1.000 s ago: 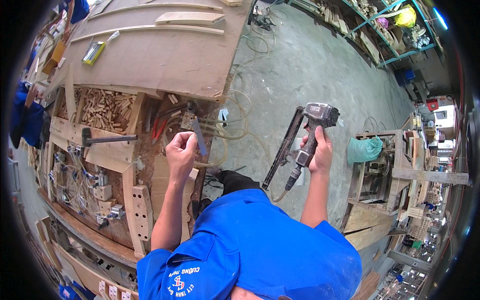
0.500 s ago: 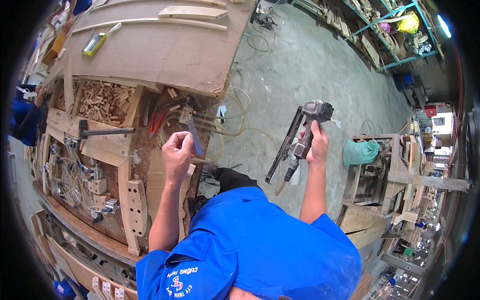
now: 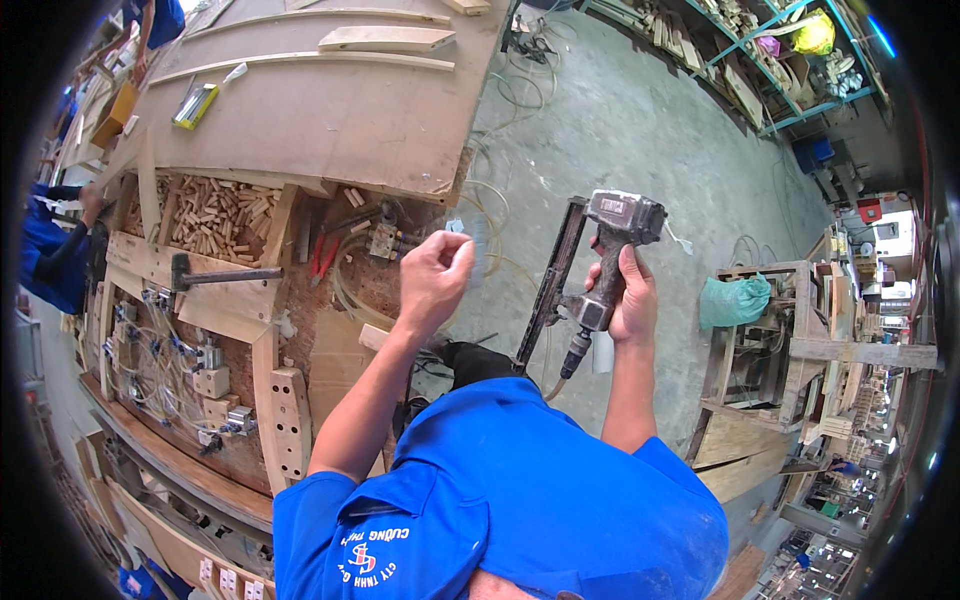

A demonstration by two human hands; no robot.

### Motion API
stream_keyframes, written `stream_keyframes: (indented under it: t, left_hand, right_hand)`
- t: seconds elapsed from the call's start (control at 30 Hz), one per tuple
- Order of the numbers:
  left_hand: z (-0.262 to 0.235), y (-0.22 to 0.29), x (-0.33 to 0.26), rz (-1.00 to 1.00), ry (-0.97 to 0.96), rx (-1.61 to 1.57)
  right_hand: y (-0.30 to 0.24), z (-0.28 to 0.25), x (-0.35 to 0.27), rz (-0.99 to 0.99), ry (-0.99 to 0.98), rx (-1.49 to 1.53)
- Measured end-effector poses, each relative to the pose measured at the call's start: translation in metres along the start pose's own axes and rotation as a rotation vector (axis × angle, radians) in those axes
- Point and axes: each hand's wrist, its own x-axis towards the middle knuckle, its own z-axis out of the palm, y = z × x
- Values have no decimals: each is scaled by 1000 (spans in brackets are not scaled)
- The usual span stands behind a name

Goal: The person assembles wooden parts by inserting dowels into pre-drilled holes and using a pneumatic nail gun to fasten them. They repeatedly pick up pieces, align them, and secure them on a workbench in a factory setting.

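Pinched in left hand [image 3: 436, 283]: grey strip [image 3: 480, 250]; wrapped in right hand [image 3: 633, 300]: nail gun [image 3: 612, 238]

Nearest is a blue shirt [image 3: 560, 480]. Past it, the right hand curls round the gun's handle, a hose [image 3: 559, 387] at its base. Left thumb and fingers press together on the strip, motion-blurred and apart from the gun. Left of that hand lie a tool with 2 red handles [image 3: 318, 255], a hammer [image 3: 225, 276] and piled wooden dowels [image 3: 220, 217]. Beyond is a brown tabletop [image 3: 300, 130]; farthest, a rack with blue bars [image 3: 815, 113].

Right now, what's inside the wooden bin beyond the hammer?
Many short wooden pegs, heaped in the bin. Its bottom is covered, so anything beneath them can't be seen.
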Motion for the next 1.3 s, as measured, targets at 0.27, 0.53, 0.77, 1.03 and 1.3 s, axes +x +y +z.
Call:
stream_keyframes:
  t: [0.27, 0.53, 0.77, 1.03, 1.3]
  left_hand:
    - [51, 13, 31, 74, -78, 146]
    - [60, 11, 44, 79, -18, 217]
    - [59, 2, 52, 44, 46, 275]
    - [33, -22, 51, -239, -305, -595]
    - [23, -31, 22, -122, -364, -436]
  right_hand:
    - [9, 34, -2, 42, -97, 20]
    - [7, 63, 1, 60, -123, 43]
    - [12, 67, 6, 85, -133, 23]
    - [11, 73, 8, 87, -128, 78]
    - [7, 67, 16, 130, -133, 167]
